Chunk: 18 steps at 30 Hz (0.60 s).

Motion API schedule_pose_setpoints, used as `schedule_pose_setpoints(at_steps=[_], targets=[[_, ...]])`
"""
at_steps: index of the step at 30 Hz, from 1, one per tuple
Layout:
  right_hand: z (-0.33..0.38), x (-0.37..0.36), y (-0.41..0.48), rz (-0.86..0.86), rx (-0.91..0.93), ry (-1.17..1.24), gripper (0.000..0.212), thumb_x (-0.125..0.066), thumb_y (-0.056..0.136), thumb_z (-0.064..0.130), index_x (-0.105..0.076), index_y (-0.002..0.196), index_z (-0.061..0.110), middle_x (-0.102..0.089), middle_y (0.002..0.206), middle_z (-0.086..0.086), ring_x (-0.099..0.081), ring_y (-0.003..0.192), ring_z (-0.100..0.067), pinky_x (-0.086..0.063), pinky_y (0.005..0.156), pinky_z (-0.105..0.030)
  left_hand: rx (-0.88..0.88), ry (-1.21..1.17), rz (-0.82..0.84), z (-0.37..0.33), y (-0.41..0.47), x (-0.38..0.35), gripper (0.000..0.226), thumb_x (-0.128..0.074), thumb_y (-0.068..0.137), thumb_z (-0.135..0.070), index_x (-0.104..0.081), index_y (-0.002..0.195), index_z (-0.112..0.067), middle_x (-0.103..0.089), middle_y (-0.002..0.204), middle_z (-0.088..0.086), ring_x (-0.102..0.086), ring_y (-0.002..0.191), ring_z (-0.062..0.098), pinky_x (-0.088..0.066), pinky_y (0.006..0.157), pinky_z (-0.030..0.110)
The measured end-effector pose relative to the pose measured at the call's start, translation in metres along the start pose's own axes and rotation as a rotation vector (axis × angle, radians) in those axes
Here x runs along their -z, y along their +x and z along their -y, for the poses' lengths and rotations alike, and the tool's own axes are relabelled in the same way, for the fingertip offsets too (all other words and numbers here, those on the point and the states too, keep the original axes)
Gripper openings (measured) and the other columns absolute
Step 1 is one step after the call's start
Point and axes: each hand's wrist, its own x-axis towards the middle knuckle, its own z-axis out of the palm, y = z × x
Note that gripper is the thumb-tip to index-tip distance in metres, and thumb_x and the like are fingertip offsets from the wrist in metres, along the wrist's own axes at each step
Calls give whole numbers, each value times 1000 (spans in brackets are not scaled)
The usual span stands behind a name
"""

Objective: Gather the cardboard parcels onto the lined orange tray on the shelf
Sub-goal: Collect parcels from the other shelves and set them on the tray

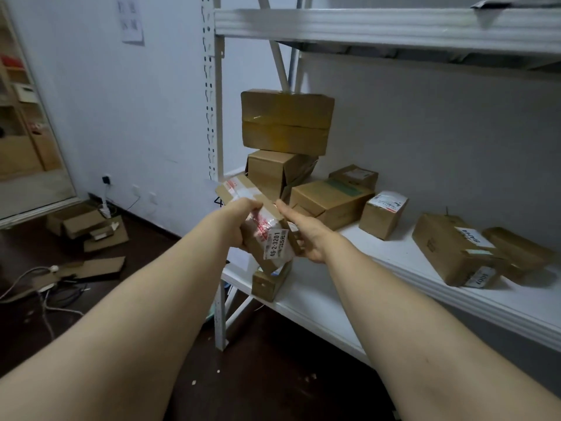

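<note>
A long taped cardboard parcel (pixel 267 226) with a white label is tilted above the shelf's left front corner. My left hand (pixel 239 220) grips its left side and my right hand (pixel 306 235) holds its right side. A small parcel (pixel 268 282) sits under it at the shelf's front edge. Behind stand a stack of a large taped box (pixel 285 123) on an opened box (pixel 273 171), a flat box (pixel 331 202), a small box (pixel 353 176), a labelled box (pixel 384 214) and two boxes at the right (pixel 452 250). No orange tray is visible.
The white shelf board (pixel 379 268) runs right, with an upper shelf (pixel 379 25) overhead and a perforated post (pixel 211 117) at the left. Flattened cardboard (pixel 91 229) and cables (pixel 45 287) lie on the dark floor at the left.
</note>
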Motion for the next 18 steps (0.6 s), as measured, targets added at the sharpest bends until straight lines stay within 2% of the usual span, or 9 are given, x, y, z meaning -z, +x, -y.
schedule_pose_setpoints(at_steps=[2, 4, 5, 7, 9, 11, 14, 16, 18], targets=[[-4, -1, -1, 41, 8, -127, 42, -67, 77, 60, -64, 96, 23, -66, 107, -8, -57, 110, -26, -45, 102, -46, 82, 40, 30, 7, 5, 4, 42, -55, 92, -34, -46, 116, -1, -64, 89, 20, -64, 79, 35, -54, 74, 50], [-7, -2, -1, 60, 30, -335, 41, -72, 72, 58, -63, 93, 24, -66, 110, -6, -57, 111, -26, -43, 102, -48, 150, 85, 37, 14, 8, 5, 42, -55, 94, -33, -49, 106, 6, -61, 92, 24, -62, 85, 37, -49, 91, 56], [-8, -4, -1, 55, 41, -426, 42, -74, 72, 55, -62, 97, 23, -64, 113, -6, -56, 112, -25, -43, 101, -47, 177, 100, 48, 18, 8, 4, 41, -55, 94, -32, -49, 99, 8, -60, 91, 24, -61, 89, 38, -46, 97, 56], [-9, -7, 1, 63, 47, -519, 66, -78, 72, 48, -54, 126, 18, -59, 123, -6, -55, 110, -22, -48, 88, -38, 223, 145, 94, 23, 8, 1, 42, -55, 95, -31, -50, 98, 10, -62, 98, 23, -58, 107, 37, -42, 103, 54], [-11, -10, 3, 95, 51, -588, 86, -81, 70, 43, -40, 143, 22, -54, 129, -5, -54, 104, -19, -46, 69, -29, 243, 226, 119, 27, 11, -3, 38, -53, 97, -29, -52, 100, 9, -61, 113, 21, -55, 119, 34, -42, 104, 50], [-16, -10, 10, 126, 22, -664, 85, -85, 63, 41, -45, 137, 26, -58, 127, -4, -59, 103, -20, -51, 74, -32, 240, 302, 114, 30, 15, -7, 34, -50, 99, -24, -53, 91, 9, -58, 111, 19, -53, 122, 31, -43, 105, 43], [-28, -10, 16, 140, -57, -684, 78, -84, 60, 31, -49, 130, 27, -64, 115, -8, -65, 99, -26, -55, 87, -43, 200, 401, 98, 38, 30, -15, 32, -51, 97, -14, -48, 120, 9, -57, 120, 19, -52, 121, 33, -42, 106, 42], [-36, -6, 19, 102, -83, -694, 77, -78, 59, 31, -49, 131, 29, -64, 113, -10, -66, 95, -27, -56, 85, -42, 169, 518, 125, 44, 39, -21, 31, -49, 95, -6, -48, 124, 8, -56, 125, 18, -58, 110, 32, -49, 96, 43], [-43, -2, 20, 51, -143, -693, 62, -73, 66, 30, -56, 125, 24, -66, 109, -11, -67, 90, -27, -55, 77, -34, 170, 623, 134, 50, 44, -29, 31, -46, 94, -1, -50, 124, 6, -57, 125, 19, -60, 107, 30, -51, 92, 44]])
